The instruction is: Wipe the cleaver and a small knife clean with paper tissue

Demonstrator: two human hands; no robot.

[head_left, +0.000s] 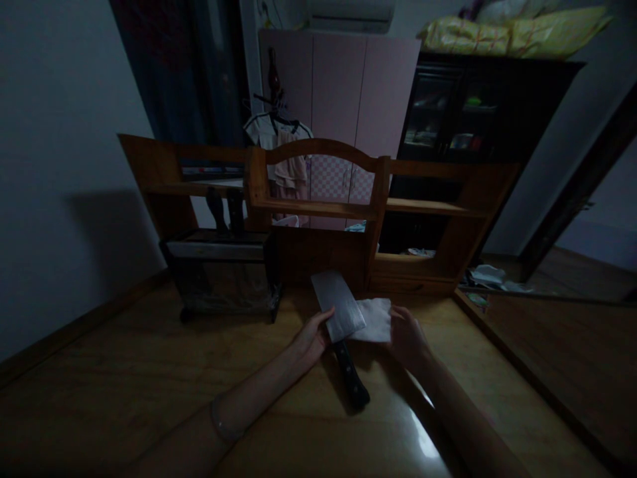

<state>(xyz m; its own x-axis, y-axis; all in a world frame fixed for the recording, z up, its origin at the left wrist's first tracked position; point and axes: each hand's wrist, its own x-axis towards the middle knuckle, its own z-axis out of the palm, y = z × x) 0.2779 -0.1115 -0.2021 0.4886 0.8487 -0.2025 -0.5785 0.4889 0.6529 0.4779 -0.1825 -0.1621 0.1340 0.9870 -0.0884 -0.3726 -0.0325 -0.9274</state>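
Observation:
A cleaver (340, 307) with a broad metal blade and a black riveted handle is tilted over the wooden desk, its handle pointing toward me. My left hand (314, 340) grips the blade near its lower left edge, thumb on the upper face and the other fingers underneath. In my right hand (409, 338) is a white paper towel (374, 318), pinched at its right edge. The towel's left part passes out of sight behind the blade. To the left stands a knife block (221, 279) with dark knife handles (226, 211) sticking up from it.
A wooden shelf unit (318, 211) runs along the back of the desk (164, 385). Past the desk's raised right edge (527, 378) lies another wooden surface. Behind are a pink wardrobe (338, 93), hanging clothes (286, 143) and a dark cabinet (478, 113).

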